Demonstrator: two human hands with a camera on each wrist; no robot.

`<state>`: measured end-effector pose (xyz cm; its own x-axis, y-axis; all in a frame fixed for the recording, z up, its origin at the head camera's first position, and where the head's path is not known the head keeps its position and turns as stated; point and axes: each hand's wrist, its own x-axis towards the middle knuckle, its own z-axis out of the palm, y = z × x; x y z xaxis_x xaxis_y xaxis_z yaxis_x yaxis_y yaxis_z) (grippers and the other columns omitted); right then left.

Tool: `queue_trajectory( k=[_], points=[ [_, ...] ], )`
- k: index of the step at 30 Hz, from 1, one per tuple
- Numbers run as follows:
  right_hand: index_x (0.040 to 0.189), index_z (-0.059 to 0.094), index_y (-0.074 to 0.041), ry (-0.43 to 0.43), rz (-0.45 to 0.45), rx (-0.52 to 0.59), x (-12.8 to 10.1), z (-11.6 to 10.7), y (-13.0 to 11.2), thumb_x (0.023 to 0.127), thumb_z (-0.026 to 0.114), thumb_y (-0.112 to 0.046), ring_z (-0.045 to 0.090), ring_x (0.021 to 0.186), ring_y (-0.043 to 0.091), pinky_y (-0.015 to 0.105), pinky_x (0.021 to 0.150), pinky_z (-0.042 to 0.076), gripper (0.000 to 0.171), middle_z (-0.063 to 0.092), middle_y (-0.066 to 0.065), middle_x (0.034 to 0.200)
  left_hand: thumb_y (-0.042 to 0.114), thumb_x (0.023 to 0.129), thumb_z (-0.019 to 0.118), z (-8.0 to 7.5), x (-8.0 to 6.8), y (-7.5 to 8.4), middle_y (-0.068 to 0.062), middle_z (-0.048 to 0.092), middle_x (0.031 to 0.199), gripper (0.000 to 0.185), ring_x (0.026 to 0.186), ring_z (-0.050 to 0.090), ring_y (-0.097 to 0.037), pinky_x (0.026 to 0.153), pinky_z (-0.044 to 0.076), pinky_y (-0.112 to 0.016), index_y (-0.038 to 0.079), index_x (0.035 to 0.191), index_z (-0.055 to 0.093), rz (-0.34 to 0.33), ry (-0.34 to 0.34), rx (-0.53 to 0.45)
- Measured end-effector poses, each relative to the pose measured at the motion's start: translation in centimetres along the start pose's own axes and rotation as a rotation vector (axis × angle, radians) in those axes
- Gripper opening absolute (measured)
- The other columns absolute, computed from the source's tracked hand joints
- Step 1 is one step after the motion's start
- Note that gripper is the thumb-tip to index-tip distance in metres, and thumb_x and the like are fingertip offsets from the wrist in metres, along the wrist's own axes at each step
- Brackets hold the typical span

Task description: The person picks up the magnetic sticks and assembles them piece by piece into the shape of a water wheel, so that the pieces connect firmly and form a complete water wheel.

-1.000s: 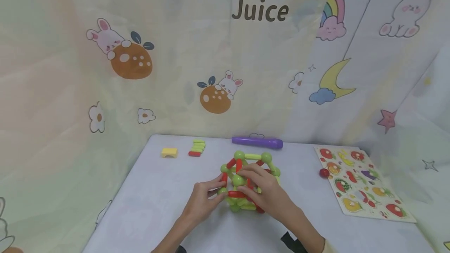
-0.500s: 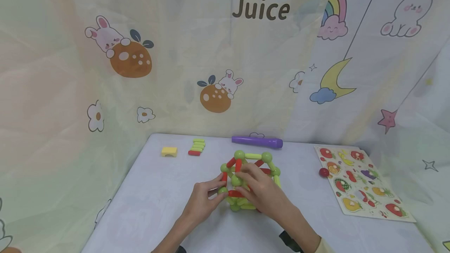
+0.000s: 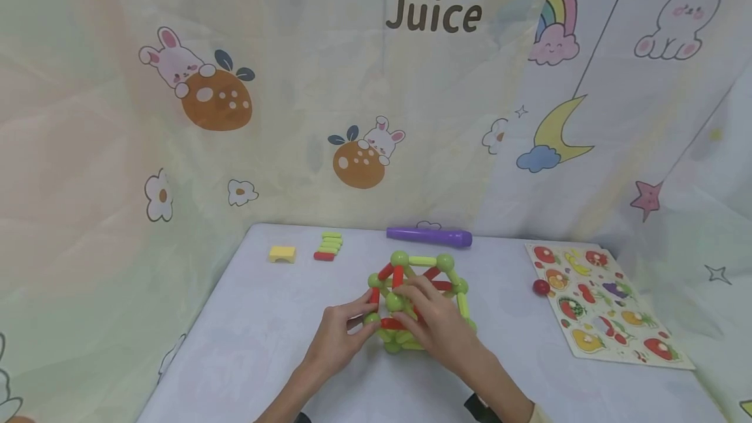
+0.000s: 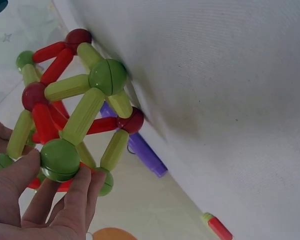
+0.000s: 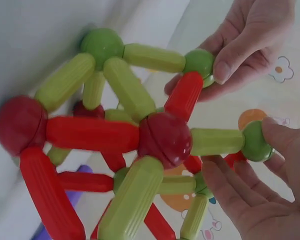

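A cage-like structure (image 3: 418, 297) of green and red rods joined by balls stands mid-table. My left hand (image 3: 369, 320) pinches the green ball (image 3: 371, 319) at its near left corner; the left wrist view shows my left-hand fingers (image 4: 65, 200) wrapped under that ball (image 4: 60, 160). My right hand (image 3: 405, 303) lies over the structure's front, and its thumb and fingers close on another green ball (image 3: 395, 302). In the right wrist view my right thumb (image 5: 285, 137) presses this ball (image 5: 255, 141), with the fingers just below it. The structure's near right side is hidden by my right hand.
At the table's far edge lie a yellow block (image 3: 282, 254), a small stack of green and red rods (image 3: 329, 246) and a purple marker (image 3: 429, 237). On the right are a loose red ball (image 3: 541, 288) and a fruit puzzle board (image 3: 599, 305). Printed curtains close in behind.
My right hand has slid slightly left and farther onto the structure's front. The left hand and the structure have barely moved.
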<state>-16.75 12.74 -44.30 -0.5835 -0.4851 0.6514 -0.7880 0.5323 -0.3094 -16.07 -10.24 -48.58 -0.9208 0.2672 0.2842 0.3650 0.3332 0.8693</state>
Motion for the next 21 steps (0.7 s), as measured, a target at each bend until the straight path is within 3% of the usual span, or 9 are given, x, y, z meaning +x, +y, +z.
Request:
queue_trajectory(
  k=[10, 16, 21],
  points=[
    [0.12, 0.071, -0.011, 0.034, 0.023, 0.053, 0.1, 0.2, -0.2, 0.084, 0.093, -0.008, 0.068, 0.099, 0.016, 0.035, 0.083, 0.065, 0.042, 0.062, 0.002, 0.118, 0.009, 0.099, 0.079, 0.0, 0.0, 0.0, -0.018, 0.056, 0.157, 0.038, 0.141, 0.059, -0.035, 0.102, 0.057, -0.04, -0.005, 0.133, 0.072, -0.004, 0.0, 0.002],
    [0.122, 0.071, -0.011, 0.036, 0.003, 0.038, -0.5, -1.3, 0.3, 0.082, 0.094, -0.008, 0.069, 0.098, 0.016, 0.023, 0.085, 0.062, 0.046, 0.068, 0.005, 0.121, 0.008, 0.099, 0.079, -0.1, -0.1, 0.1, -0.018, 0.056, 0.157, 0.037, 0.142, 0.058, -0.037, 0.102, 0.057, -0.04, -0.005, 0.133, 0.072, -0.005, -0.004, 0.003],
    [0.116, 0.076, -0.012, 0.154, 0.057, 0.002, -2.9, -4.0, 2.3, 0.076, 0.094, 0.003, 0.067, 0.087, 0.014, 0.014, 0.081, 0.056, 0.046, 0.071, -0.003, 0.109, 0.01, 0.098, 0.08, -0.7, 0.1, 0.0, -0.016, 0.058, 0.155, 0.036, 0.141, 0.059, -0.036, 0.1, 0.058, -0.044, 0.0, 0.132, 0.074, -0.021, -0.022, -0.014]
  ],
)
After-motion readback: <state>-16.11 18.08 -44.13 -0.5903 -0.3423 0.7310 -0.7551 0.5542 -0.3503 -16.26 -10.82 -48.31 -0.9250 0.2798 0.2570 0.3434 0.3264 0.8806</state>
